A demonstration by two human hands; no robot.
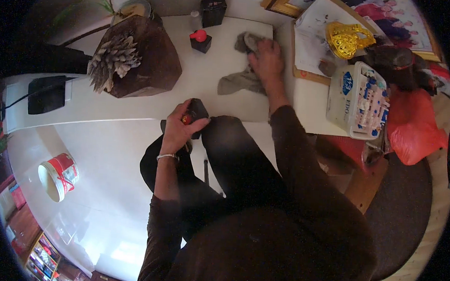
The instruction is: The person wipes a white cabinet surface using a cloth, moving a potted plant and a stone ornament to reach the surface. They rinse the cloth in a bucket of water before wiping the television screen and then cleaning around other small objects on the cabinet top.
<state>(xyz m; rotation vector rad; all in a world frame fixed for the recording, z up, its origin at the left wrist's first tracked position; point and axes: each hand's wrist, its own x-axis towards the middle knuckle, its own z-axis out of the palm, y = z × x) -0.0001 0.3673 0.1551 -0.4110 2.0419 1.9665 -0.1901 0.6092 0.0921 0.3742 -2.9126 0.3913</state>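
1. Two hands busy: right hand (266, 59) flat on grey rag (242, 76), fingers spread, pressing it to the white shelf top (207, 84).
2. Left hand (178, 126) clamped around small black bottle with red cap (193, 116), at shelf edge.
3. Rag: soft, light, bunch anywhere. Bottle: likely rigid, light; grip the body.

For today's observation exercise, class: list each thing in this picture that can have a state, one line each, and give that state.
Left hand: closed around a small black object with a red top.
Right hand: pressed flat on a crumpled grey cloth.
Grey cloth: bunched, lying on the white tabletop.
Black bottle with red cap: upright, capped.
Red and white bucket: tipped on its side.
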